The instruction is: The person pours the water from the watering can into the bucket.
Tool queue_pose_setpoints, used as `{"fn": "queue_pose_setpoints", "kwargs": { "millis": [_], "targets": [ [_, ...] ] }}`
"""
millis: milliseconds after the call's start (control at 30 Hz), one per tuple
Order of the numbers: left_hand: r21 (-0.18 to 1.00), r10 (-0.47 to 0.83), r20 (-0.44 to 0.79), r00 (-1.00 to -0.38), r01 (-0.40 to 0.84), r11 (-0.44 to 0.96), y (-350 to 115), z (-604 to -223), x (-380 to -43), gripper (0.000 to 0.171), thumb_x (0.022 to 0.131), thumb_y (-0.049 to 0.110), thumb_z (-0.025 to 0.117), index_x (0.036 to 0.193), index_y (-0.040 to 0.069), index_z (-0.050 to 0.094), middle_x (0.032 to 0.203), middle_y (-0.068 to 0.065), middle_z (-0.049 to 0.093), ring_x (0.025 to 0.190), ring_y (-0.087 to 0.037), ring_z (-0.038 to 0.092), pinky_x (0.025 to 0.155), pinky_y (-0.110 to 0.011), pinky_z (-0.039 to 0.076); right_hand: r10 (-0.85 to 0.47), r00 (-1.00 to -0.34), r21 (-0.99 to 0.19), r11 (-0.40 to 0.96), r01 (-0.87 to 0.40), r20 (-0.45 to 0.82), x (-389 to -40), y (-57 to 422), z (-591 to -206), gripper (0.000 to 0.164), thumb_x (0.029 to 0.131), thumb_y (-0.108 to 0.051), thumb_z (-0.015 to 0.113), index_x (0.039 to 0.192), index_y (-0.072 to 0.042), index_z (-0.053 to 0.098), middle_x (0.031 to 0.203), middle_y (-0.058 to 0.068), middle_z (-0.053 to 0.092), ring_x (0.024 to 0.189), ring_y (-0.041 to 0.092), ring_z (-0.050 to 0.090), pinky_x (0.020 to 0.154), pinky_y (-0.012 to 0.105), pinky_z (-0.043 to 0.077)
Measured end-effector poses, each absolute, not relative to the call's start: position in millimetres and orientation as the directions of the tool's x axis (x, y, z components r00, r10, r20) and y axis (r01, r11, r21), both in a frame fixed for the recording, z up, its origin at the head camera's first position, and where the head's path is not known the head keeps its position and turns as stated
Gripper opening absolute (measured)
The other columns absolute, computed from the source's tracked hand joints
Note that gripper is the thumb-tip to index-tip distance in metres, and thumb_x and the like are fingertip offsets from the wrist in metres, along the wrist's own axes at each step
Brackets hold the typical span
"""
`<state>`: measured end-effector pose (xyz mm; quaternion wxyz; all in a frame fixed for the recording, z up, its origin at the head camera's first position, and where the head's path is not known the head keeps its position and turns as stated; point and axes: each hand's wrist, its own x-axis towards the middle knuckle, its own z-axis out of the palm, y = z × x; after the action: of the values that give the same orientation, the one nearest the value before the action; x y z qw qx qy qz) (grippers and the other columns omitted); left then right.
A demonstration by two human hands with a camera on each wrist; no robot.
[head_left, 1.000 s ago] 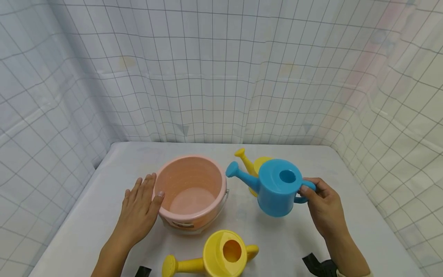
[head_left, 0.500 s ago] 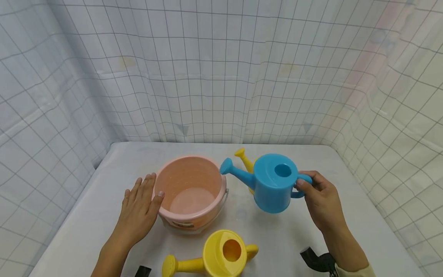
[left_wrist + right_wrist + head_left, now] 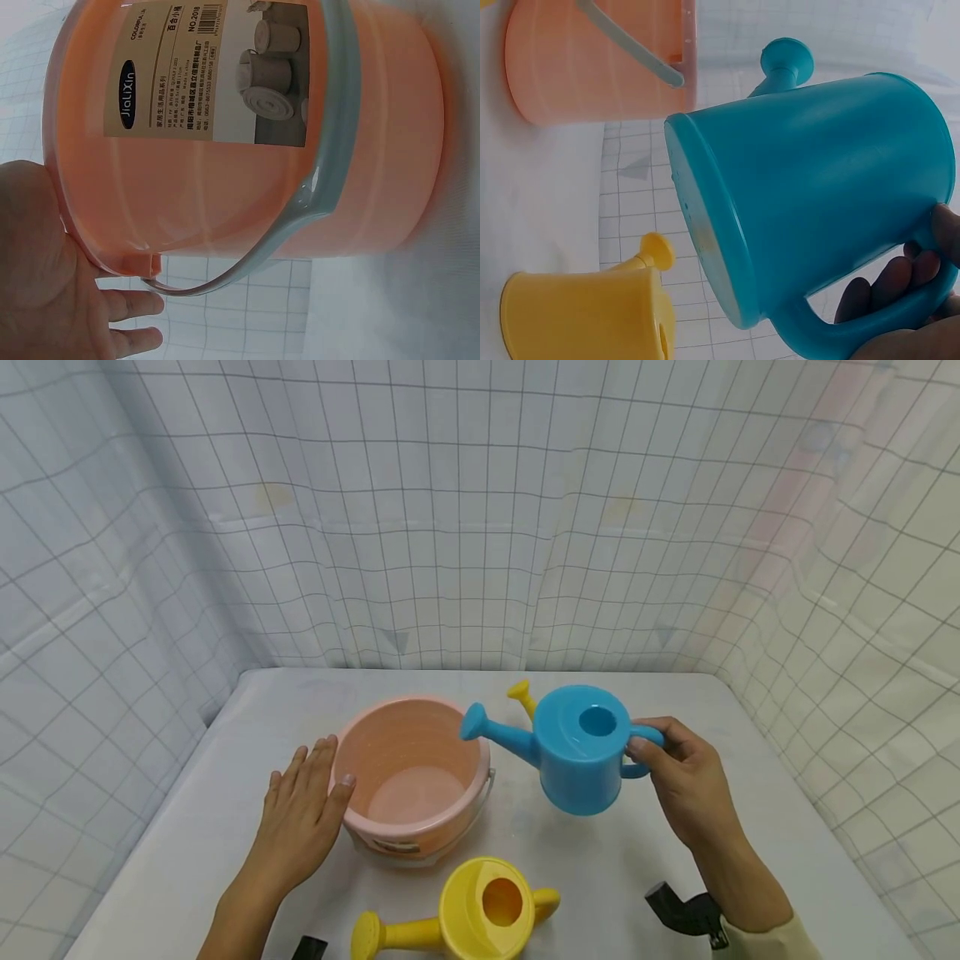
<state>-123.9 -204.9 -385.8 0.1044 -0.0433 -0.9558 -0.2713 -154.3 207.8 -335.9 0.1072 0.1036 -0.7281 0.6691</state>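
Note:
A pink bucket stands on the white table, its mouth facing up. My left hand lies along the bucket's left rim with straight fingers; the left wrist view shows the palm beside the rim. In my right hand is the handle of a blue watering can, held off the table. Its spout reaches left over the bucket's right rim. In the right wrist view the fingers curl through the can's handle.
Near the front edge lies a yellow watering can, spout to the left. Another yellow watering can stands behind the blue one, mostly hidden in the head view. Grid-patterned curtains surround the table. A grey bail handle hangs on the bucket.
My right hand has carried the blue watering can left and slightly up, bringing its spout over the bucket's rim. The left hand and the bucket stay still.

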Motion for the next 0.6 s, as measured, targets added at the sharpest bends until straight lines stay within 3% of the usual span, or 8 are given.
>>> {"fn": "queue_pose_setpoints", "kwargs": {
  "millis": [267,600],
  "targets": [
    [0.505,0.025,0.221,-0.975,0.137,0.852,-205,-387,-124,0.061,0.102,0.044,0.030,0.153,0.018,0.010,0.156,-0.021,0.020,0.145,-0.043,0.009,0.112,-0.066,-0.001,-0.076,-0.937,-0.936,0.071,-0.346,0.341,-158,205,-333,0.025,0.093,-0.008,0.059,0.113,0.005,0.056,0.105,0.000,0.064,0.104,0.017,0.057,0.091,0.020,0.049],
    [0.505,0.025,0.218,-0.976,0.135,0.852,-205,-386,-124,0.062,0.101,0.044,0.030,0.153,0.016,0.010,0.156,-0.021,0.019,0.146,-0.041,0.006,0.112,-0.065,-0.002,-0.065,-0.954,-0.940,0.160,-0.300,0.293,-161,197,-320,0.029,0.091,-0.014,0.062,0.113,0.004,0.058,0.105,0.001,0.063,0.107,0.019,0.057,0.091,0.020,0.048]
  ]
}}
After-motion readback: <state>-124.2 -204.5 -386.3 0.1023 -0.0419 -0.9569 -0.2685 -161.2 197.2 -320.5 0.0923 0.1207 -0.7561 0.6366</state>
